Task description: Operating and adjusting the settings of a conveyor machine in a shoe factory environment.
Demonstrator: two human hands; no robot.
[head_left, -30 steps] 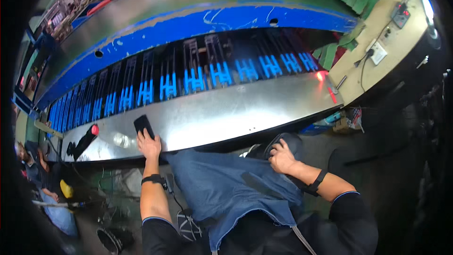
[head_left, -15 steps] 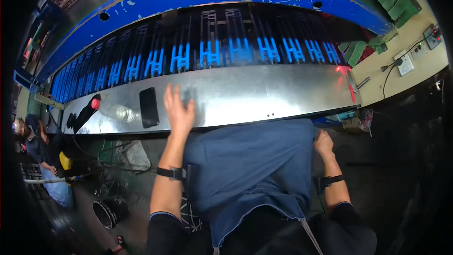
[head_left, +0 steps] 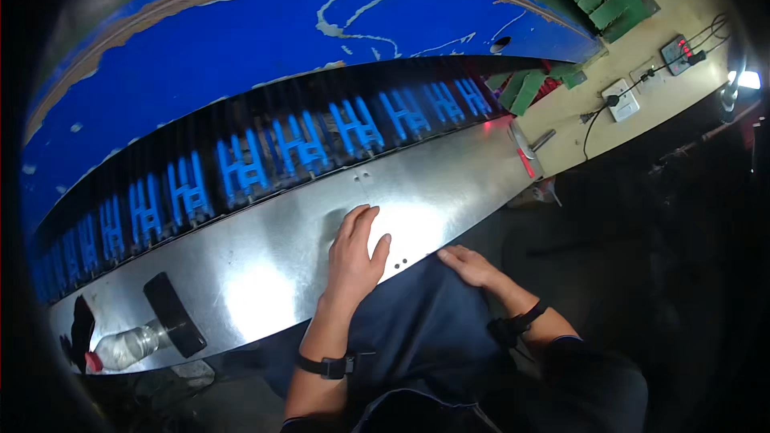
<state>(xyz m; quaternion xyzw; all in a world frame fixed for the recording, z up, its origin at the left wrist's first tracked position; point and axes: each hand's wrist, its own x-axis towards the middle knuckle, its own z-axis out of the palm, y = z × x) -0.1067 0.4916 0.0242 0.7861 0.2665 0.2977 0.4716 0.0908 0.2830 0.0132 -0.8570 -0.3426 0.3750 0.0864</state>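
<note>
My left hand (head_left: 357, 255) is held over the bright metal ledge (head_left: 449, 172), its fingers stretched out and thumb apart, with nothing in it. Whether its fingertips touch the metal I cannot tell. At the ledge's front edge, beside the dark blue apron (head_left: 417, 305), is my right hand (head_left: 472, 267). Its fingers reach out loosely to the left, and no object shows in them. Behind the ledge runs a long row of blue forked pieces (head_left: 305, 143) on dark rods.
A blue panel (head_left: 241, 40) with chipped paint spans the far side. At the left lie a black phone-like slab (head_left: 175, 317) and a clear bottle (head_left: 128, 346) with a red cap. A red-handled tool (head_left: 525, 156) rests at the ledge's right end, near sockets (head_left: 620, 102).
The view has turned toward the right. My left hand has shifted rightward along the ledge, still open. My right hand has come from the apron's side to the ledge's front edge, its fingers loosened.
</note>
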